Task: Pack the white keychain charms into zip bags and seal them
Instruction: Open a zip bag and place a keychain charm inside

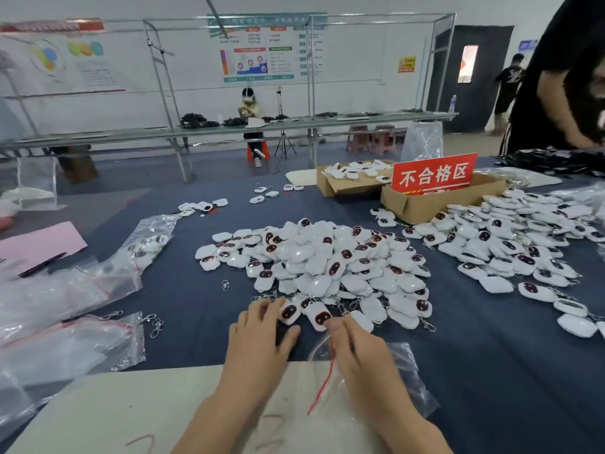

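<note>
Desk (491, 371), blue-covered, lower half of frame. Main item: pile (314, 267) of white charms at centre, its near edge reaching both hands. Left hand (262, 335), lower centre: fingers spread and fairly straight, laid on the near edge of the pile, fingertips against one face-up charm (289, 311). Right hand (360, 352), just right of it: rests on an empty bag (406, 365), whose red zip line runs from under the fingers back toward the bottom of the frame; whether it pinches the bag mouth cannot be told. Next charm (319, 317): directly above the right fingertips, touching or nearly so, long axis slanting from upper left to lower right, toward the bag mouth. By this lie, the right hand is nearer it; a short pull down-frame would probably bring it to the bag. Also present: second pile (510, 237), right; filled bags (144, 247), left; boxes (425, 201), upper right.
</note>
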The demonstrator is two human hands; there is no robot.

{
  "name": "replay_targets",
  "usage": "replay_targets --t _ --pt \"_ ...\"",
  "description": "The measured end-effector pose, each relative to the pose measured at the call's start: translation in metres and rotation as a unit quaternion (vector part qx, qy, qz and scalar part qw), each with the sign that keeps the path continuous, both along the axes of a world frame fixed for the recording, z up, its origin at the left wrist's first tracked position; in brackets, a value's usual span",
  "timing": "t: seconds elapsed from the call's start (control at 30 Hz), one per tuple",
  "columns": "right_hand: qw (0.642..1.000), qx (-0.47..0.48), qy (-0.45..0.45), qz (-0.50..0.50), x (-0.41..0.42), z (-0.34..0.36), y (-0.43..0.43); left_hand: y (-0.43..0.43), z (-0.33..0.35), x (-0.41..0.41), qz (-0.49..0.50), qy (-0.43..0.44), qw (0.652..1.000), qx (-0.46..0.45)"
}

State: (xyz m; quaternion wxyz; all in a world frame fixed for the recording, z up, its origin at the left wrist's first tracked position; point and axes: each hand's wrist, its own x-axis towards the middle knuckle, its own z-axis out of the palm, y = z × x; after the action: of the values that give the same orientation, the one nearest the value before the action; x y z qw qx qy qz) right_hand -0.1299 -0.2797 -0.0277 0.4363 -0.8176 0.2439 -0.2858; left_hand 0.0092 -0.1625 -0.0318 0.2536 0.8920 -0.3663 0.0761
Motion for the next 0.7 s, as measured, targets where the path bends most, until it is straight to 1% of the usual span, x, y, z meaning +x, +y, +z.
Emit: replay_targets --t 0.03,0.1,0.17,0.2,0.23,0.27,0.3,0.33,0.37,0.4,0.43,0.47,0.5,0.6,0.7 --pt "1.000 0.007 0.002 0.000 0.000 0.000 0.000 -0.006 0.001 0.005 0.002 -0.008 1.000 0.027" --pt "1.000 0.013 0.012 0.007 0.000 0.000 -0.001 -0.014 0.004 0.013 0.004 -0.026 0.998 0.052" --pt "1.000 0.003 0.024 0.011 -0.001 0.000 0.000 -0.016 0.011 0.015 0.013 -0.062 0.997 0.054" --pt "1.000 -0.005 0.027 0.012 -0.001 0.000 0.000 -0.015 0.014 0.015 0.017 -0.055 0.998 0.025" --pt "0.999 -0.013 0.029 0.011 -0.002 0.001 0.000 -0.010 0.017 0.015 0.021 -0.003 0.999 -0.043" --pt "0.999 -0.019 0.031 0.010 -0.002 0.001 0.000 -0.006 0.019 0.014 0.026 0.093 0.986 -0.135" --pt "0.999 -0.025 0.034 0.010 -0.002 0.002 0.000 0.000 0.021 0.013 0.036 0.205 0.952 -0.226" --pt "0.999 -0.029 0.037 0.008 -0.001 0.001 0.000 0.006 0.022 0.010 0.046 0.300 0.908 -0.288" --pt "0.999 -0.033 0.040 0.005 0.000 0.001 0.000 0.013 0.022 0.006 0.048 0.372 0.867 -0.328" --pt "0.998 -0.040 0.041 0.002 0.001 0.000 0.001 0.018 0.021 0.000 0.040 0.422 0.831 -0.361" --pt "0.998 -0.050 0.037 0.001 0.002 0.000 0.001 0.022 0.020 -0.006 0.028 0.456 0.797 -0.395" --pt "0.997 -0.066 0.031 0.003 0.001 0.001 0.002 0.024 0.019 -0.011 0.016 0.476 0.771 -0.423" --pt "0.996 -0.089 0.024 0.006 0.001 0.002 0.003 0.025 0.019 -0.013 0.010 0.485 0.756 -0.439" --pt "0.987 -0.162 -0.012 0.006 0.001 0.010 0.006 0.020 0.021 -0.017 0.006 0.507 0.730 -0.459" --pt "0.974 -0.219 -0.043 0.036 0.013 0.024 0.017 0.016 0.023 -0.021 -0.013 0.548 0.685 -0.479"
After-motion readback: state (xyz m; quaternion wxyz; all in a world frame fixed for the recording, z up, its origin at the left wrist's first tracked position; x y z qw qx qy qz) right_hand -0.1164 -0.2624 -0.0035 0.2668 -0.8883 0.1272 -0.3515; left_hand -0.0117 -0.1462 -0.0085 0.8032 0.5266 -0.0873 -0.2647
